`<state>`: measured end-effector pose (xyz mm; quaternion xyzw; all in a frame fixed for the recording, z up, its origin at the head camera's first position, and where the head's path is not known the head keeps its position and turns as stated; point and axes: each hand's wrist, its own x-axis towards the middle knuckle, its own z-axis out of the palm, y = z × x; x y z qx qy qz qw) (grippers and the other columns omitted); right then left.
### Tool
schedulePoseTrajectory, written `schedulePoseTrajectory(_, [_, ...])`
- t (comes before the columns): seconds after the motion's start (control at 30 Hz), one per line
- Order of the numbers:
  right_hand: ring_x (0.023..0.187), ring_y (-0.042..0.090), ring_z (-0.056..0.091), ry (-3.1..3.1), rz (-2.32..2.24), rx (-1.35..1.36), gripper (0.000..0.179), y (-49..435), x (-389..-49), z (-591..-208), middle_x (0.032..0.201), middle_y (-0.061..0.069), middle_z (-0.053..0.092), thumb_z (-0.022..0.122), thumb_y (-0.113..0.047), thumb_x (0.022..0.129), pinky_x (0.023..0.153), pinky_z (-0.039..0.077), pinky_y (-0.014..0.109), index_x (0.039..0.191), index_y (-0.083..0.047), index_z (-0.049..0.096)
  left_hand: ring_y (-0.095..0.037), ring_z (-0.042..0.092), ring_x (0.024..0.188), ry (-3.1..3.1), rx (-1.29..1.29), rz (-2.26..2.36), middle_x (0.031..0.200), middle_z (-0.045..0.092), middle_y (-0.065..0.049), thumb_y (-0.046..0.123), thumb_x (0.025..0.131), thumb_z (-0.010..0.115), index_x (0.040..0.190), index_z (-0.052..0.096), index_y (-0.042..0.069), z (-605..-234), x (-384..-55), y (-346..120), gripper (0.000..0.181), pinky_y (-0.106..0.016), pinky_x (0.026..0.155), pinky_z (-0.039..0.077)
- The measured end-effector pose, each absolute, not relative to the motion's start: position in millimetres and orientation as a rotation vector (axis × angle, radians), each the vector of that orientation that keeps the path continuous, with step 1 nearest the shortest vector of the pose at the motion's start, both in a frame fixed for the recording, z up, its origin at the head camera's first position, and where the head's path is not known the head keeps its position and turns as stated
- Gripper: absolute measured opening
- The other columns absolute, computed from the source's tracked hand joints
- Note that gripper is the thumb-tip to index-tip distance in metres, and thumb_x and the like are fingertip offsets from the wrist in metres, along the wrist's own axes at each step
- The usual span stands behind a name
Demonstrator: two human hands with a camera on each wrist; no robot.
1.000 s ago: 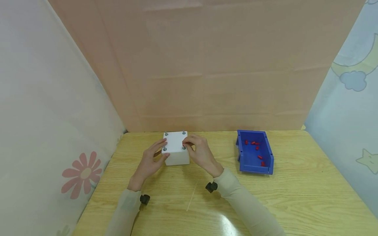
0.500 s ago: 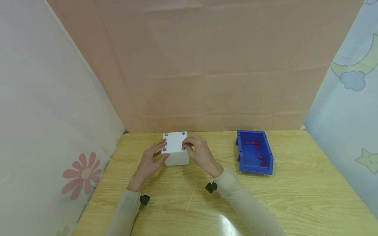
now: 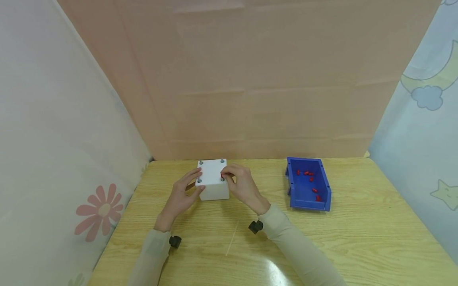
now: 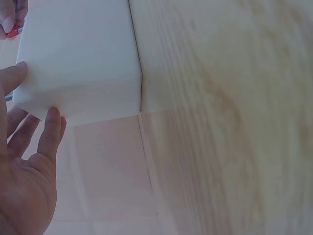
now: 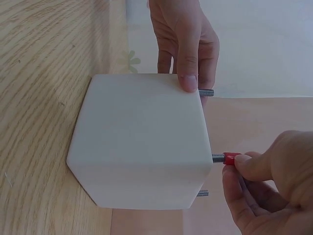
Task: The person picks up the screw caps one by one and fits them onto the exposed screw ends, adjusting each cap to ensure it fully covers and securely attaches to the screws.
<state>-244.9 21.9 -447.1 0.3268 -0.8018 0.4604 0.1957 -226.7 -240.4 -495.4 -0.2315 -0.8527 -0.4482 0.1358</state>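
Editor: Block (image 3: 214,192), white, standing near the far edge of the desk (image 3: 372,222), four threaded bolts (image 5: 206,92) upright on top: who holds what?

Reporter: The left hand (image 3: 180,198) grips the block, thumb on the front face, fingers round the left side. The right hand (image 3: 247,188) pinches a red cap (image 5: 230,158) between thumb and fingers at the tip of the near right bolt (image 5: 217,158)

Editor: What makes for a clean fit there?

Reporter: Keeping the cap in line with the bolt, as it looks now, and pressing evenly straight down. A tilt would probably catch on the thread; a slight twist may ease it. The left hand does best to brace firmly, so the block cannot skid

Editor: And the spares?

Reporter: More red caps (image 3: 314,190) lie loose in the blue bin (image 3: 310,204) to the right, while the other three bolts show bare metal
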Motion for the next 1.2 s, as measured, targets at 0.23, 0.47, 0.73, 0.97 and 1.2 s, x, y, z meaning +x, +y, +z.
schedulePoseTrajectory(0.23, [0.086,0.023,0.077,-2.272,1.281,0.907,0.011,22.4,-244.1,-444.6,0.097,0.013,0.078,0.071,0.010,0.097,0.076,0.067,0.033,0.100,0.003,0.079,-0.037,0.055,0.145,-2.470,-0.668,-1.307,0.163,0.052,-0.006,0.017,0.102,0.075,0.147,0.063,0.010,-495.1,-227.0,-239.9,0.047,-0.047,0.103,0.060])
schedulePoseTrajectory(0.47, [0.086,0.023,0.077,-2.276,1.267,0.900,0.012,21.8,-244.3,-445.0,0.097,0.012,0.078,0.070,0.010,0.097,0.075,0.067,0.033,0.099,0.003,0.080,-0.036,0.055,0.145,-2.474,-0.666,-1.299,0.163,0.052,-0.006,0.017,0.102,0.075,0.147,0.063,0.009,-496.1,-227.7,-241.2,0.048,-0.046,0.103,0.060])
schedulePoseTrajectory(0.73, [0.085,0.022,0.077,-2.259,1.251,0.906,0.011,20.5,-245.0,-447.8,0.096,0.012,0.079,0.072,0.010,0.096,0.074,0.066,0.030,0.098,0.003,0.080,-0.038,0.055,0.145,-2.472,-0.669,-1.300,0.163,0.052,-0.008,0.016,0.102,0.075,0.147,0.062,0.008,-495.8,-227.2,-241.3,0.048,-0.047,0.102,0.060])
schedulePoseTrajectory(0.97, [0.085,0.022,0.076,-2.266,1.251,0.901,0.013,20.6,-244.1,-446.9,0.096,0.012,0.079,0.071,0.011,0.096,0.074,0.067,0.032,0.098,0.002,0.080,-0.037,0.054,0.146,-2.481,-0.660,-1.303,0.163,0.052,-0.006,0.016,0.102,0.075,0.148,0.062,0.009,-495.4,-227.2,-241.5,0.048,-0.045,0.103,0.060])
schedulePoseTrajectory(1.2, [0.086,0.022,0.078,-2.278,1.249,0.898,0.012,19.9,-242.4,-444.7,0.096,0.012,0.079,0.071,0.010,0.096,0.075,0.067,0.034,0.098,0.003,0.080,-0.037,0.054,0.146,-2.484,-0.659,-1.294,0.163,0.052,-0.008,0.015,0.102,0.076,0.147,0.062,0.007,-494.1,-225.8,-241.2,0.049,-0.045,0.103,0.060])
